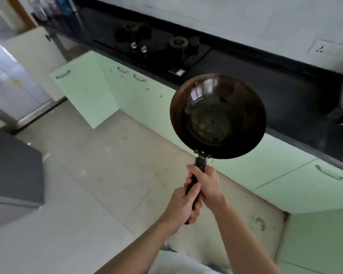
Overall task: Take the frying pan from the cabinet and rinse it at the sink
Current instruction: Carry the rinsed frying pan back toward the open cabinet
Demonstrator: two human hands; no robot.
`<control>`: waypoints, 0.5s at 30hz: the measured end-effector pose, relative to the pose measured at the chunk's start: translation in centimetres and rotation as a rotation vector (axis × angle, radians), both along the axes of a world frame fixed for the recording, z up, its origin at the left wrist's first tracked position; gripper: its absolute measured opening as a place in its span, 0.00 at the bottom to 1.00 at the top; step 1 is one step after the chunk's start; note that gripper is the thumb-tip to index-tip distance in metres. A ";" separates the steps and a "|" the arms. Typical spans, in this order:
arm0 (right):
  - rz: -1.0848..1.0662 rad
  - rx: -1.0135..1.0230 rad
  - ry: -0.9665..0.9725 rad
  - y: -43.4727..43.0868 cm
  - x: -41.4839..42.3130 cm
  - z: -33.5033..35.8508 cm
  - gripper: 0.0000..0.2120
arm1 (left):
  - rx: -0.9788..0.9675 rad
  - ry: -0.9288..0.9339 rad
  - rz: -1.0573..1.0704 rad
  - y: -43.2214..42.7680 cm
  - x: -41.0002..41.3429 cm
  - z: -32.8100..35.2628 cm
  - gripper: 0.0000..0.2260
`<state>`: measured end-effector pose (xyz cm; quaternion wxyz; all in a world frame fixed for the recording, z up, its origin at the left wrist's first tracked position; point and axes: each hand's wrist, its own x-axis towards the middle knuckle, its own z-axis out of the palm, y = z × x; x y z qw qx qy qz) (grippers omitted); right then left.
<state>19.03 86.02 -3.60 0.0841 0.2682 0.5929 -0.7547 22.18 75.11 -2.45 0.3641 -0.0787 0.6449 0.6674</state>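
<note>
Frying pan: held in the air at centre-right of the frame, over the green cabinet fronts and the near edge of the dark worktop; it does not appear to rest on either.
Right hand: fingers wrapped tight round the black handle, just below the riveted bracket.
Left hand: fingers curled round the lower end of the same handle, touching the right hand.
Long axis: runs from the handle end at lower centre up and slightly right to the bowl.
Pointing: bowl leads toward the worktop; handle end points back at the person; the open side faces up at the camera.
Handling (judged): rigid metal, deep bowl, likely front-heavy — the two-handed hold suggests real weight.
Surface (judged): glossy dark interior with residue in the bottom; possibly greasy, so avoid the bowl.
Grip point (judged): the handle only, one hand close to the bracket for control of tilt.
Cabinet door: stands open at left of centre.
</note>
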 end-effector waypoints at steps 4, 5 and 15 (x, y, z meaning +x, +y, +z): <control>0.115 -0.031 0.016 -8.0 -3.4 0.2 0.15 | -0.001 0.027 0.113 -7.6 -2.1 0.6 0.19; 0.144 -0.033 0.020 -9.8 -4.1 0.4 0.16 | 0.002 0.033 0.143 -9.3 -2.5 0.9 0.19; 0.445 -0.023 0.049 -24.5 -10.9 1.0 0.15 | 0.054 0.031 0.449 -22.1 -6.4 1.5 0.16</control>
